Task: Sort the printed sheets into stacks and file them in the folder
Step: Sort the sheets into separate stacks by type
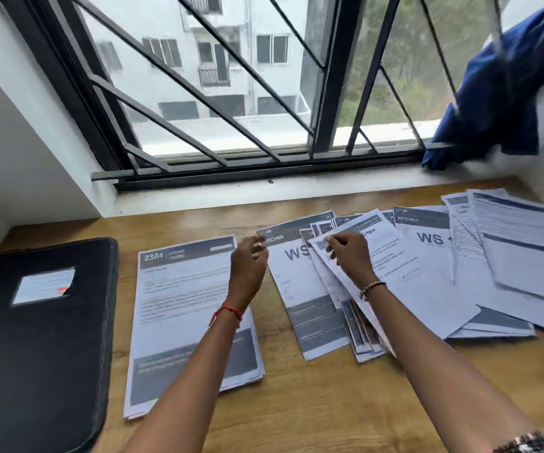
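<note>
Well, right hand [350, 256] pinches a thin rectangular sheet [411, 289] (matte printed paper).

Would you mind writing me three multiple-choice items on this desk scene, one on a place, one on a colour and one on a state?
1. Where does the folder lie?
A. left of the neat stack
B. on the sill
C. under the loose sheets

2. What colour is the cloth by the window?
A. red
B. blue
C. green

3. What is the right hand doing?
A. resting flat on the folder
B. holding a pen
C. pinching a sheet

Answers:
1 A, the folder sits leftmost, right beside the stack.
2 B, the cloth is dark blue.
3 C, its fingertips grip the top corner of a tilted sheet.
</note>
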